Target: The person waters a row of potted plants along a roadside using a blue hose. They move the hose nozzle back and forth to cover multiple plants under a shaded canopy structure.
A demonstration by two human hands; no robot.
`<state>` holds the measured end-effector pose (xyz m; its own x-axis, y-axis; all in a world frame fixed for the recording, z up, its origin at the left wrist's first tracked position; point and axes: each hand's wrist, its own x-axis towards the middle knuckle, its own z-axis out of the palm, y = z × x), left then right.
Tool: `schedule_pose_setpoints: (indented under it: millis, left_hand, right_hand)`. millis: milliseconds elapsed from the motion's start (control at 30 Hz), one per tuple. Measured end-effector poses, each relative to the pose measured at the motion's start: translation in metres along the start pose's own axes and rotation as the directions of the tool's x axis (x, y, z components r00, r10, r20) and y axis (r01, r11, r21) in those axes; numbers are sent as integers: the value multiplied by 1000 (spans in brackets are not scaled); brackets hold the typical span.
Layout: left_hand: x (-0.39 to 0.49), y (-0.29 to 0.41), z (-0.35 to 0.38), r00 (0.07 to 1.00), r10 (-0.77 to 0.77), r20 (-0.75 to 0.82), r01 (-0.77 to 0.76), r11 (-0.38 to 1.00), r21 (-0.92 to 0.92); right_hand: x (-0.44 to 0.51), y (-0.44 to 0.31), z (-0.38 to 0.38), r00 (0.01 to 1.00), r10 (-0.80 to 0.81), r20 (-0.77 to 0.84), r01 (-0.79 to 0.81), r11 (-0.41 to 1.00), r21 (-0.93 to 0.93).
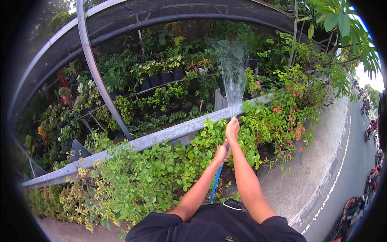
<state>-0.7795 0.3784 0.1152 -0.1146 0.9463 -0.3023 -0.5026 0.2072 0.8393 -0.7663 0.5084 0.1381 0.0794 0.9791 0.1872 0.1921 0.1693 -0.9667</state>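
A blue hose (pixel 216 183) runs up from near my waist into my left hand (pixel 222 152), which is closed around it. Just above, my right hand (pixel 232 128) grips the hose's end, whose tip is hidden by the fingers. From there a fan of water (pixel 233 87) sprays up and away over a grey metal rail (pixel 169 133). Beyond the rail the spray reaches potted plants on tiered shelves. Leafy green shrubs (pixel 157 169) stand on the near side of the rail, below and beside my hands.
A curved-looking metal post (pixel 98 72) rises from the rail at left. Dark netting (pixel 187 9) hangs above. Pink-flowered shrubs (pixel 291 121) stand at right, beside a concrete sidewalk (pixel 305 151). Several motorcycles with riders are on the road (pixel 353 157) at far right.
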Motion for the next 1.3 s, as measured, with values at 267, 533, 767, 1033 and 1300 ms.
schedule_pose_setpoints:
  millis: [267,533,767,1033,1300]
  left_hand:
    - [2,5,9,999,1,35,-1,1000,14]
    - [1,5,17,998,1,59,0,1000,-11]
    - [3,-5,7,1000,1,21,0,998,-59]
    - [-3,-14,1,999,-31,-37,28,997,-75]
    - [-3,-14,-6,999,-28,-36,24,994,-110]
  right_hand:
    - [7,-7,-12,999,-28,-20,28,1000,-2]
    - [19,3,-14,1000,9,24,-8,999,-44]
    - [8,3,-5,958,184,222,-218,965,143]
    - [2,12,9,933,189,306,-172,982,-82]
    - [2,18,26,958,115,263,-82,988,-133]
